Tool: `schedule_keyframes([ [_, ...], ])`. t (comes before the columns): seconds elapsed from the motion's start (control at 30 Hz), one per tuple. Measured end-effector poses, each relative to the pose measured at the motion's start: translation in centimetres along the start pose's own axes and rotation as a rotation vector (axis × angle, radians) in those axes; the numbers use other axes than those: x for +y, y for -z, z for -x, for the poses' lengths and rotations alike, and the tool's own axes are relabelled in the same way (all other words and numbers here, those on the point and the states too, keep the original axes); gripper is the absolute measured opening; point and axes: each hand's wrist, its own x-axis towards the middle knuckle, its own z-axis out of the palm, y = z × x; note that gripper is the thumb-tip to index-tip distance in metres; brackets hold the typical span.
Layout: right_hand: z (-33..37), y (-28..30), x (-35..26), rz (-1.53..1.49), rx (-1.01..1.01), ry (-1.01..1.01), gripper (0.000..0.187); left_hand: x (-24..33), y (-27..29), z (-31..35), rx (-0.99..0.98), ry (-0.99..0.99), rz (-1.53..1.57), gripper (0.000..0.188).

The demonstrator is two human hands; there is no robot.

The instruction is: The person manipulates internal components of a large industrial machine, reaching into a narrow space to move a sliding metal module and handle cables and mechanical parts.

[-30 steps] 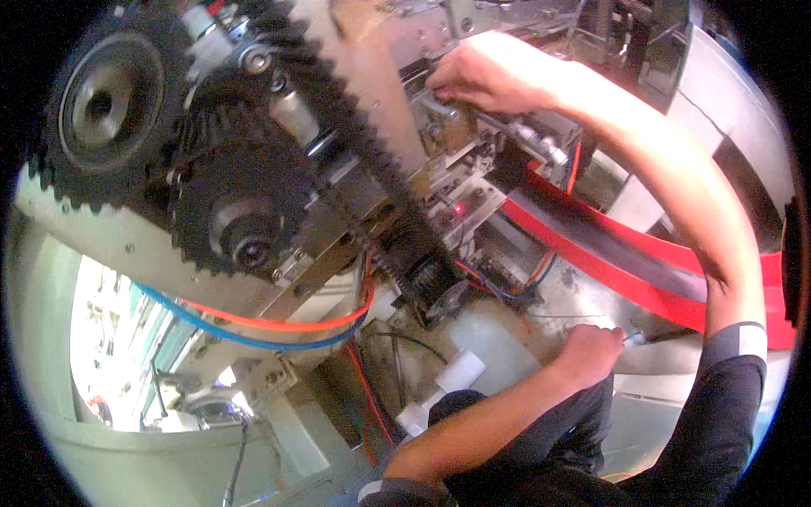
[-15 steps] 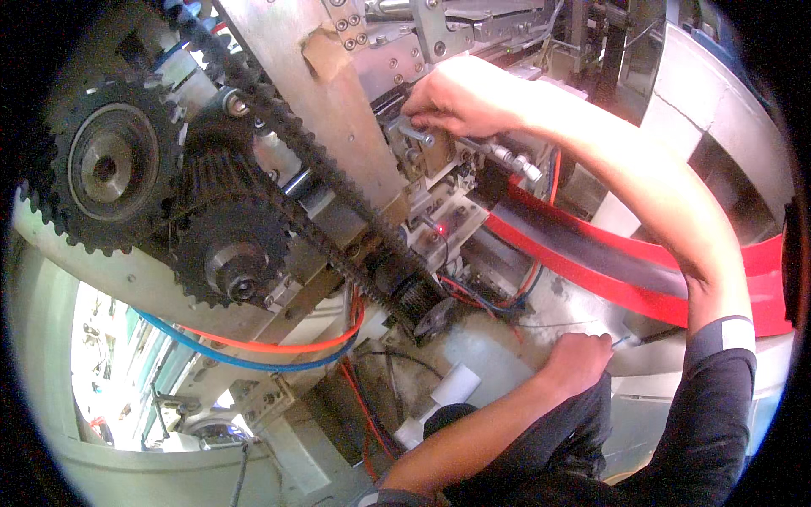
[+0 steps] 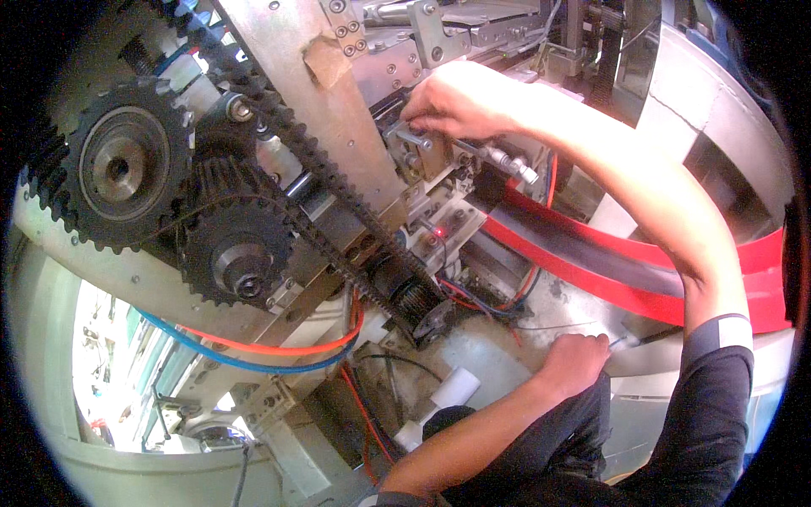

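My right hand reaches across to the machine, its fingers curled down and closed at a small metal block. What the fingertips grip is hidden beneath them. A short metal pin sticks out just below those fingers. Lower down, my left hand is closed in a fist above my dark-clad knee. A thin greyish rod end shows just beyond its knuckles; whether the fist holds it I cannot make out.
Black toothed wheels and a toothed belt occupy the left. A red-edged chute curves under my right arm. Blue and orange hoses loop below the wheels. A white cylinder lies near my left forearm. A small red light glows mid-machine.
The view has shifted slightly, so the toothed wheels sit a little farther right. Both hands keep nearly the same place and grip.
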Motion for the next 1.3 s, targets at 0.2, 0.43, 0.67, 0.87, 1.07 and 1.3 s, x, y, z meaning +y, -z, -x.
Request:
schedule_keyframes([
  [0.2,0.1,0.0,0.0,-0.028,0.063,-0.014,0.020,0.1,0.4,0.1,-0.041,0.022,-0.012,0.027],
  [0.43,0.5,2.2,-4.3,-0.055,-0.029,-0.361,0.033,-0.6,0.4,0.0,-0.022,-0.005,0.012,0.027],
  [0.67,-1.0,0.2,-7.0,-1.057,-0.132,-0.908,0.034,-0.5,0.0,-0.1,0.045,-0.020,-0.026,0.025],
  [0.87,-0.8,-2.1,-7.8,-1.534,0.119,-1.104,0.021,-0.5,-0.5,-0.2,0.064,-0.055,-0.036,0.025],
  [1.07,-0.8,-2.3,-8.2,-1.334,0.132,-1.158,0.025,0.0,-0.7,-0.2,0.052,-0.049,-0.060,0.024],
  [1.3,-0.6,-2.0,-9.4,-1.134,0.201,-1.104,0.036,0.5,0.0,-0.3,-0.081,0.001,-0.040,0.027],
])
